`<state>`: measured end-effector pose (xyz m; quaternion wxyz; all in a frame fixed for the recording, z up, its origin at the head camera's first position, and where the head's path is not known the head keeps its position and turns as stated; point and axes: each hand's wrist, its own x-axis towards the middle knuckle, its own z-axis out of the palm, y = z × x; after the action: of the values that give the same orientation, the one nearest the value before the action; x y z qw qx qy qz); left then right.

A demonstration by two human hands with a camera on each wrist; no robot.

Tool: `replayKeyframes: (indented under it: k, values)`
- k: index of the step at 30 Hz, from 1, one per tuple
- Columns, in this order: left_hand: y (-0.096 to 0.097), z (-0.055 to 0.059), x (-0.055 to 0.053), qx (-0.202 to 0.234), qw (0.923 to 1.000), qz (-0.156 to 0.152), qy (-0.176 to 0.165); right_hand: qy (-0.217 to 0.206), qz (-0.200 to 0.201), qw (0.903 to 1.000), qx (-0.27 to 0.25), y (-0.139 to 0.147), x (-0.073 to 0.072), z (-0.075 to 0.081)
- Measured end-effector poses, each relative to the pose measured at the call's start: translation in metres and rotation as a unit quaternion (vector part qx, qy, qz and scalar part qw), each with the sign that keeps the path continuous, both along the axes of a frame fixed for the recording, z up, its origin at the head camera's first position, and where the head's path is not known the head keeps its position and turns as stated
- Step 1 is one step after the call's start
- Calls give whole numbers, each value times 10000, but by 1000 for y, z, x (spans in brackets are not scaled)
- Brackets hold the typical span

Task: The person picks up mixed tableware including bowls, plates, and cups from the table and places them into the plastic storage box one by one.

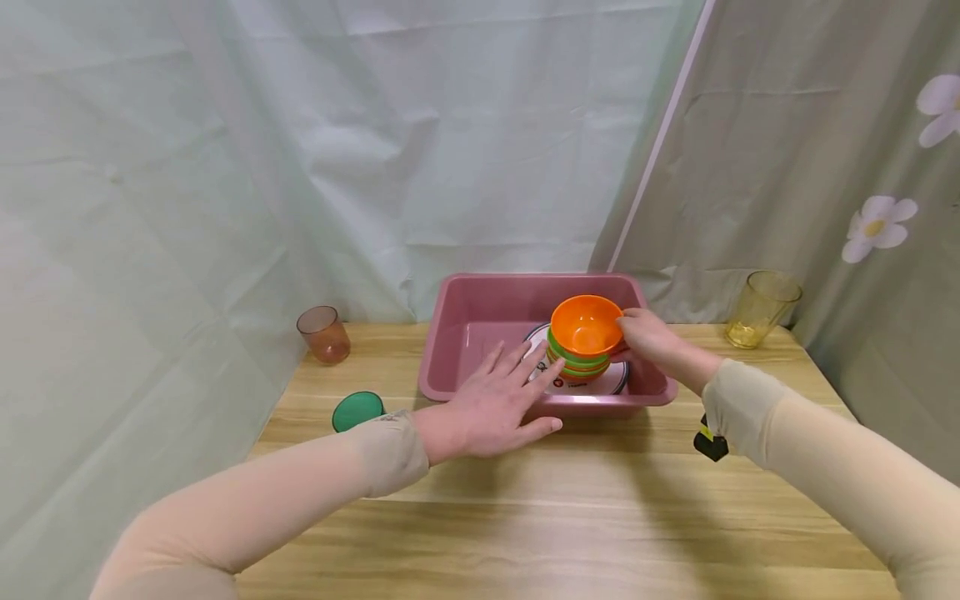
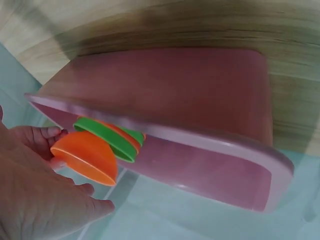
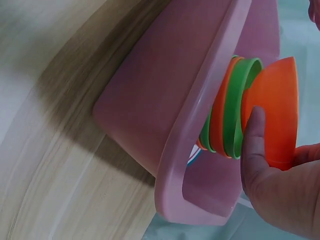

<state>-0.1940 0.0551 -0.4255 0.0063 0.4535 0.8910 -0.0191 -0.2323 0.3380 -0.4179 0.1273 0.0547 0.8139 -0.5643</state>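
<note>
My right hand (image 1: 651, 340) grips the side of an orange bowl (image 1: 587, 327), thumb on one side and fingers on the other. This bowl sits at the top of a stack of green and orange bowls (image 3: 237, 105), tilted against it in the right wrist view. Under the stack lies a white plate (image 1: 617, 382) with a dark rim, inside a pink basin (image 1: 480, 287). My left hand (image 1: 491, 408) is spread with straight fingers above the basin's front rim, to the left of the stack, holding nothing.
A reddish cup (image 1: 324, 335) and a green cup (image 1: 357, 412) stand on the left of the wooden table (image 1: 570, 533). On the right is a yellowish clear glass (image 1: 761, 310). A small black object (image 1: 710, 443) shows beside the right sleeve. Pale curtains (image 1: 480, 142) hang behind.
</note>
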Motion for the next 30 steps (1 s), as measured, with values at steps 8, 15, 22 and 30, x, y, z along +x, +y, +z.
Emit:
replayKeyframes:
  k: [8, 15, 22, 30]
  values:
    - [9, -10, 2, -94, 9999, -39, -33, 74, -197, 9992, 326, -3, -8, -7]
    - [12, -13, 3, -80, 10000, -43, -18, 144, -212, 9977, 626, 0, -11, -8]
    - [11, -12, 2, -139, 9999, -30, 23, 128, -157, 9969, 759, 2, -13, -12]
    - [11, -13, 4, -64, 9999, 3, -83, 233, -13, 9944, 1032, -1, -16, -13]
